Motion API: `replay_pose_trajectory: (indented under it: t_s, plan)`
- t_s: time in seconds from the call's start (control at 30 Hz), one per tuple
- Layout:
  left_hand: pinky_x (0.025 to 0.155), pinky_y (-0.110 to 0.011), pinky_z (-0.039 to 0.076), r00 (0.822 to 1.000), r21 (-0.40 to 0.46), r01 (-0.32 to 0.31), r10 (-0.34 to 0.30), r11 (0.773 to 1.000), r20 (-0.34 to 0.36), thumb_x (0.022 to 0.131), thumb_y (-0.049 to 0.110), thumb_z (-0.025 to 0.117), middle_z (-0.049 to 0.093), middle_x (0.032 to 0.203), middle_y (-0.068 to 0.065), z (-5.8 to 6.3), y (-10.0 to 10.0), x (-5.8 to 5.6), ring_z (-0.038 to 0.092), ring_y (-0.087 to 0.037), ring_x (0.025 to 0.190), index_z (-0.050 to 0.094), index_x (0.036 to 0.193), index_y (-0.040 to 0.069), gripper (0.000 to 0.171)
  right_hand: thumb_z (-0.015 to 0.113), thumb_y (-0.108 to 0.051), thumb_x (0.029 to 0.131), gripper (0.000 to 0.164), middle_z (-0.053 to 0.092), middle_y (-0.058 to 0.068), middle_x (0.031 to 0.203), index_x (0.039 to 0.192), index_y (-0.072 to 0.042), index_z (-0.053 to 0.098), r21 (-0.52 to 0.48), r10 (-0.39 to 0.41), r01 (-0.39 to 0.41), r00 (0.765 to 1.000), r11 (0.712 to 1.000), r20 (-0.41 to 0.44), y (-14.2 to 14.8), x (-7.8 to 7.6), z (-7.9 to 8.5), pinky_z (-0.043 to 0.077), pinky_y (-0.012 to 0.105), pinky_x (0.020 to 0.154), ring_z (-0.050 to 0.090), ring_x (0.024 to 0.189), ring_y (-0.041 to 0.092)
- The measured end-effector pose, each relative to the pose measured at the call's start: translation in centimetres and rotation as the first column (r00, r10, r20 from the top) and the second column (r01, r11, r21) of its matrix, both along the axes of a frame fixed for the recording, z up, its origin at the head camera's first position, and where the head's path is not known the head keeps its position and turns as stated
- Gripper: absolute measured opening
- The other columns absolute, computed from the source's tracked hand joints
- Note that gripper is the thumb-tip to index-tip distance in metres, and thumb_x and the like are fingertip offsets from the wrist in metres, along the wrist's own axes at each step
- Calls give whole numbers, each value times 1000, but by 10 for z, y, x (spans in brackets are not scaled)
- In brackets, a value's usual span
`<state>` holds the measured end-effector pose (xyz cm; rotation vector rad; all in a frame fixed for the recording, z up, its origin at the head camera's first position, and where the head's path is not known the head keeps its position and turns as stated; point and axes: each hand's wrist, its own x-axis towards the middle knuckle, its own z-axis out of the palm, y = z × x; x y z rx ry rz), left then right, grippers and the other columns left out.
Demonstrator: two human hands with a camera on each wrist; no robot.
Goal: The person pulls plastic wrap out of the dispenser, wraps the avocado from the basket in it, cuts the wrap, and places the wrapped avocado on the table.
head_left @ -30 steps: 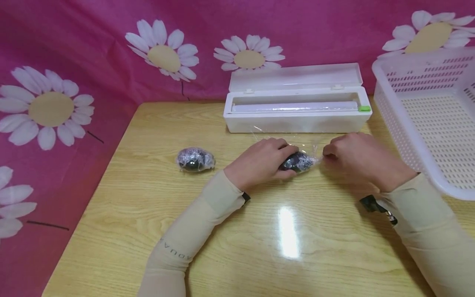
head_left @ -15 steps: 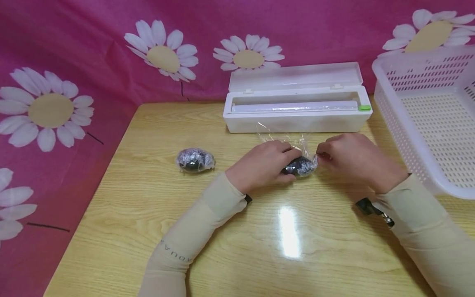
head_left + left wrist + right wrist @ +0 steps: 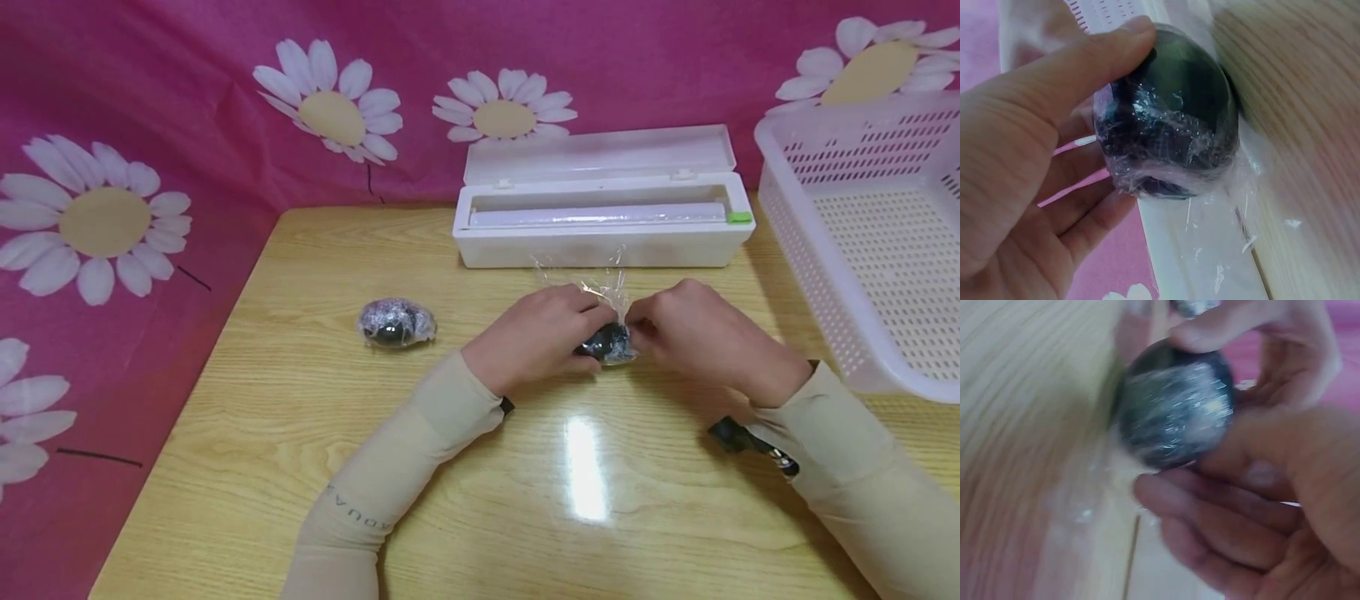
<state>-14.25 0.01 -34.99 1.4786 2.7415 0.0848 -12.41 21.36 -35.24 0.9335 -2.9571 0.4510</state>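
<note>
My left hand (image 3: pixel 536 333) grips a dark, glossy, rounded thing (image 3: pixel 1179 119) wrapped in cling film, fingers on its far side and thumb on its near side. At its right end, my right hand (image 3: pixel 697 337) has thumb and fingertips gathered on the film, right against the dark surface (image 3: pixel 1175 415). A loose, clear flap of cling film (image 3: pixel 617 287) stands up behind the fingers. Further left on the table lies another dark, film-wrapped thing (image 3: pixel 395 323), lumpy and apart from both hands.
Behind the hands sits a long white cling film box (image 3: pixel 600 250) with its lid up, a film roll (image 3: pixel 600 215) inside and a green tab (image 3: pixel 738 217) at its right end. A white perforated basket (image 3: pixel 817 275) stands at the right. A pink flowered cloth (image 3: pixel 420 50) hangs behind the wooden table (image 3: pixel 300 467).
My right hand has come left and slightly nearer, from the film's stretched end up against the wrapped thing. The left hand and that thing have shifted a little right and nearer; the loose film now stands higher.
</note>
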Motion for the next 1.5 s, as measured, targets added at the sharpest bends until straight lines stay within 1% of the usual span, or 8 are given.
replay_pose_trajectory:
  t_s: [0.47,0.63,0.8,0.97,1.07,1.23,1.33,1.5]
  plan:
    - [105,-31,52,997,28,55,-53,998,-63,88,44,81,69,126,-1,-4,-2,1,65,-17,117,63,136,22,56,79,-13,91,2,74,-4,79,91,-11,79,-66,-79,91,983,994,166,1,1,9,46,28,63,57,68,10]
    - [101,-31,53,996,30,57,-54,998,-67,89,47,79,69,124,-1,-4,-3,0,66,-18,113,62,137,22,57,78,-12,90,3,69,-6,73,88,-14,79,-31,-20,25,987,999,157,-2,5,12,44,26,60,52,64,8]
    - [99,-31,53,999,22,41,-40,999,-35,90,50,77,67,125,0,-4,-3,-1,63,-16,112,58,145,28,61,73,-4,88,18,54,-10,63,77,-18,71,30,84,-89,989,996,125,-2,16,16,39,26,57,44,60,8]
    - [101,-29,52,999,22,52,-52,998,2,90,49,77,66,124,1,-4,-4,-2,61,-14,112,63,143,31,58,64,1,90,25,40,-10,61,76,-20,60,78,140,-157,971,985,192,-1,25,20,33,24,53,39,58,7]
    - [103,-28,52,999,21,45,-45,999,24,89,48,78,66,125,1,-3,-5,-2,60,-14,114,65,141,29,57,61,-1,94,20,36,-12,61,90,-18,70,44,148,-164,956,985,253,1,26,22,30,22,51,35,56,4]
    - [106,-29,52,999,2,41,-41,999,14,88,50,78,66,127,1,-2,-5,-1,61,-14,117,64,141,27,59,62,-6,96,22,55,-10,66,111,-8,79,-12,26,-24,958,1000,285,4,15,25,33,23,51,39,52,4]
    - [105,-30,53,999,-23,36,-37,999,-12,88,52,77,67,126,-1,-1,-3,0,63,-15,116,64,142,26,61,62,-13,98,22,66,-2,72,107,-2,79,-33,-120,129,971,991,209,2,1,21,38,27,55,48,57,11]
    - [106,-32,52,997,-37,59,-61,998,-56,88,53,77,67,126,-1,0,0,3,63,-18,120,62,143,27,63,66,-34,99,34,65,1,63,84,-6,79,-124,-307,323,943,938,128,-8,-20,6,36,31,57,53,62,19]
